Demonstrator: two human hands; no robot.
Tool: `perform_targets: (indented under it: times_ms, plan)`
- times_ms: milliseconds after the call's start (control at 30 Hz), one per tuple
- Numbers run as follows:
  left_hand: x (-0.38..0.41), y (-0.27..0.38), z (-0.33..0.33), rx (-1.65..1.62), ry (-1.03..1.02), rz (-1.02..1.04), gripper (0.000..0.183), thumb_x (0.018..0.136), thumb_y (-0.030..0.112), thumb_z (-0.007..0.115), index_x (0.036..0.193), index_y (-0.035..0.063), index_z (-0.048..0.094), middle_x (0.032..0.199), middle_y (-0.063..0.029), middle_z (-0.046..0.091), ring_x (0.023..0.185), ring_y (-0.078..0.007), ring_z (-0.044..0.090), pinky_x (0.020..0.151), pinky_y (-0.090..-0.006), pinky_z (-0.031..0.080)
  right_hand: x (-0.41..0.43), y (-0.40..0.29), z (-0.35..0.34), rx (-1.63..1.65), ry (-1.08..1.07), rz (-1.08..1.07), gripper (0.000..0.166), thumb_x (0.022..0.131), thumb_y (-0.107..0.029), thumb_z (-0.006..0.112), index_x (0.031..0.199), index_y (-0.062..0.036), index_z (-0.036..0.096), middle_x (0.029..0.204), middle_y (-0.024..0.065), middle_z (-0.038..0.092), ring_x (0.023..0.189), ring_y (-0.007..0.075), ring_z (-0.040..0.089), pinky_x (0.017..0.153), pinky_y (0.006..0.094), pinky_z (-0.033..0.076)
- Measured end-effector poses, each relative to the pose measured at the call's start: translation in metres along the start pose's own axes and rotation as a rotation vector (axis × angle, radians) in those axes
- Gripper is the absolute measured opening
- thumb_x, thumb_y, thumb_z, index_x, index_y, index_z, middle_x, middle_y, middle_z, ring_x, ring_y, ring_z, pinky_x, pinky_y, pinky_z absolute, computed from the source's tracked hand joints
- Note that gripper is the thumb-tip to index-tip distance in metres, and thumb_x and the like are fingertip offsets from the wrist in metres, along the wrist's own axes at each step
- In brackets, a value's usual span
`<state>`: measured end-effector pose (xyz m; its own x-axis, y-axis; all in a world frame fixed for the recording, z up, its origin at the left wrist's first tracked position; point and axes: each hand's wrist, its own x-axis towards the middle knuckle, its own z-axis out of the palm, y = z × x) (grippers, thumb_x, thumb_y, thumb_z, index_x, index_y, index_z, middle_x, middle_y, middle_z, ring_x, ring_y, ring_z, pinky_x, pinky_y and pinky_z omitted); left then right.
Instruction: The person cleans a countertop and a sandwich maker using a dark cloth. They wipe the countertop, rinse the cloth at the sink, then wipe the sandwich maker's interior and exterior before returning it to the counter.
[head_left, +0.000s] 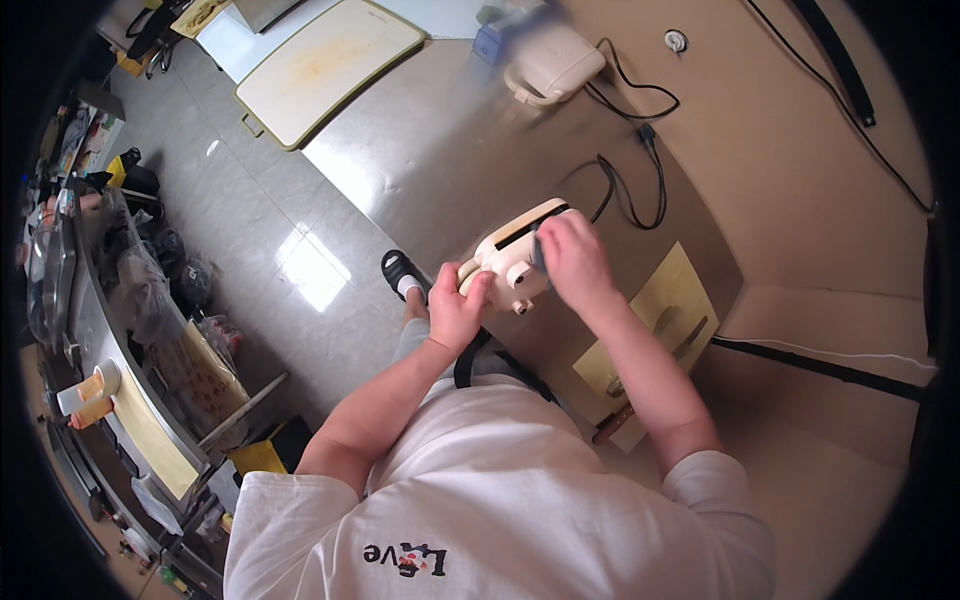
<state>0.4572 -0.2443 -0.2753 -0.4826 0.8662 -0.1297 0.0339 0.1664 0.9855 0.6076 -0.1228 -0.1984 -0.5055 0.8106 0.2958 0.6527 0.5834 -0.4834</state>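
In the middle of the view a cream-coloured small electric appliance is tilted up over the near edge of a stainless steel worktop. My left hand grips it by its looped handle, thumb on the near side. Against the appliance's face, beside a long dark slot, is my right hand, its fingers closed on a small dark grey item, perhaps a cloth; its kind is not clear. Short round feet or knobs stick out of the appliance. A black cord runs from behind it.
A second cream appliance with a handle stands farther back, near a blue box. A white cutting board lies at the back left. Right of me, yellow paper lies by a wooden knife handle. A cluttered counter is left.
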Motion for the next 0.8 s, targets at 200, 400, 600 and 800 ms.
perform_targets:
  times_ms: [200,400,600,800]
  plan:
    - [0.002,-0.005,0.0,-0.033,-0.013,0.016,0.034,0.087,0.026,0.073,0.096,-0.0025,0.058,0.08,-0.0153,0.068,0.071,-0.0213,0.066,0.066,-0.0324,0.053,-0.007,-0.007,0.001,-0.026,-0.023,-0.14,0.005,0.087,-0.01,0.064,0.089,-0.007,0.06,0.092,0.0096,0.061,0.09,0.0328,0.059,0.078,0.0432,0.049]
    - [0.004,-0.01,0.002,0.0,0.002,0.064,0.036,0.086,0.028,0.074,0.095,-0.0024,0.057,0.08,-0.0154,0.068,0.069,-0.0211,0.066,0.064,-0.0326,0.052,-0.013,-0.015,0.001,-0.014,-0.084,-0.073,0.007,0.089,-0.012,0.061,0.094,-0.0075,0.059,0.095,0.0113,0.06,0.091,0.0347,0.058,0.078,0.0446,0.049]
    - [0.004,0.001,0.001,-0.01,-0.012,-0.006,0.037,0.087,0.029,0.074,0.094,-0.0021,0.056,0.079,-0.016,0.067,0.069,-0.0221,0.066,0.063,-0.0334,0.052,-0.006,-0.008,0.004,-0.079,-0.054,-0.006,0.009,0.089,-0.012,0.062,0.095,-0.0061,0.059,0.097,0.0119,0.06,0.093,0.0337,0.059,0.08,0.043,0.049]
    - [0.001,0.003,0.001,0.034,0.018,0.037,0.035,0.086,0.028,0.073,0.093,-0.0023,0.056,0.08,-0.0177,0.067,0.071,-0.0253,0.067,0.065,-0.035,0.052,-0.001,0.006,0.009,-0.175,0.045,0.103,0.01,0.088,-0.014,0.064,0.095,-0.0076,0.059,0.097,0.0093,0.06,0.093,0.0314,0.059,0.081,0.0429,0.049]
